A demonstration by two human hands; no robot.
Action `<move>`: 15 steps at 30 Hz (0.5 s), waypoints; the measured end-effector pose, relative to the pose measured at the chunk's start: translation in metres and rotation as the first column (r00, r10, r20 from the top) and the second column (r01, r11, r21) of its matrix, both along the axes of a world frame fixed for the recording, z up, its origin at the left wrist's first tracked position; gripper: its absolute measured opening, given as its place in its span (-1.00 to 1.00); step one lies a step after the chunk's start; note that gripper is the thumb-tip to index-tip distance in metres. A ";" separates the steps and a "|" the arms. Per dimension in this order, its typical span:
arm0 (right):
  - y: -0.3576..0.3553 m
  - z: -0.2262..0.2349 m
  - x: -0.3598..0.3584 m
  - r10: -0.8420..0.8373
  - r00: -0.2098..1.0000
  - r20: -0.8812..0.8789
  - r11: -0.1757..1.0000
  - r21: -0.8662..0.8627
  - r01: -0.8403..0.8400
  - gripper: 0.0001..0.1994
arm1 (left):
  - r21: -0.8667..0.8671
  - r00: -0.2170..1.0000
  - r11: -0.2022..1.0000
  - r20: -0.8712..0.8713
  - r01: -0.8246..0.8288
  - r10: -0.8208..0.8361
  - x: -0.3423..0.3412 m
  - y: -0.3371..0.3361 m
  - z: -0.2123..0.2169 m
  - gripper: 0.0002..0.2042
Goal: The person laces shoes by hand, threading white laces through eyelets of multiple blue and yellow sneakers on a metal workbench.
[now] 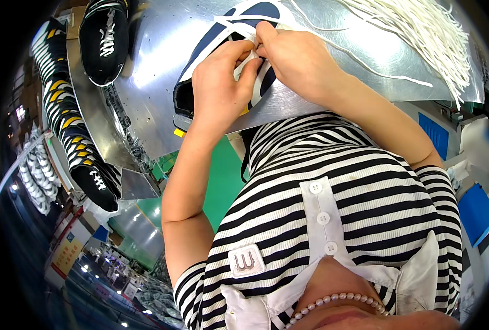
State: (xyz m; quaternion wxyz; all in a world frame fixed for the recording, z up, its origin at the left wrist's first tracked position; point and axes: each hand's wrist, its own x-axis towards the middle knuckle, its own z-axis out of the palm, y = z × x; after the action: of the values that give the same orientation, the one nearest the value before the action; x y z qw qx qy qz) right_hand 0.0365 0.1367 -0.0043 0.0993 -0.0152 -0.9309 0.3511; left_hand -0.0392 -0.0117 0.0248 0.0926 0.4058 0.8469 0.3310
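Note:
A navy and white shoe upper (199, 50) lies on the metal table, its dark heel opening toward me and a yellow tab at its near end. My left hand (222, 82) rests over its opening, thumb and fingers pinched round the white shoelace. Beside it, my right hand (302, 63) is closed too, with its fingertips meeting the left ones at the lacing area. The exact bit of lace between the fingers is partly hidden. From the shoe, a long white lace (368, 64) trails to the right across the table.
Loose white shoelaces (420, 36) form a large pile at the far right of the metal table (159, 93). A black laced shoe (104, 47) lies at the far left. Along the left runs a row of stacked striped shoes (71, 121) with yellow marks.

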 end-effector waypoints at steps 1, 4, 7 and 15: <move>-0.003 0.001 -0.001 -0.004 1.000 0.007 0.999 0.032 0.003 -0.77 | 0.003 0.998 0.999 -0.045 0.032 -0.032 -0.001 -0.004 0.000 -0.82; 0.008 0.021 0.016 0.044 0.999 0.008 0.999 -0.026 -0.044 -0.83 | -0.013 0.975 0.995 -0.198 0.098 -0.099 0.001 -0.018 0.007 -0.83; 0.039 0.054 0.042 0.018 0.999 0.029 0.967 -0.254 -0.010 -0.84 | -0.033 0.935 0.998 -0.348 0.056 -0.064 0.007 -0.050 0.023 -0.82; 0.046 0.029 0.001 -0.115 0.977 0.178 0.750 -0.630 0.203 -0.60 | -0.033 0.998 0.999 0.063 0.013 -0.011 0.004 -0.046 0.021 -0.72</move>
State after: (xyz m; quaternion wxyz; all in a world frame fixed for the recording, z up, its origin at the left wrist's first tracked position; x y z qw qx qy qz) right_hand 0.0373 0.1823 0.0246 0.0576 -0.1499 -0.7531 0.6380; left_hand -0.0357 -0.0575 0.0453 0.1278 0.3988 0.8465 0.3288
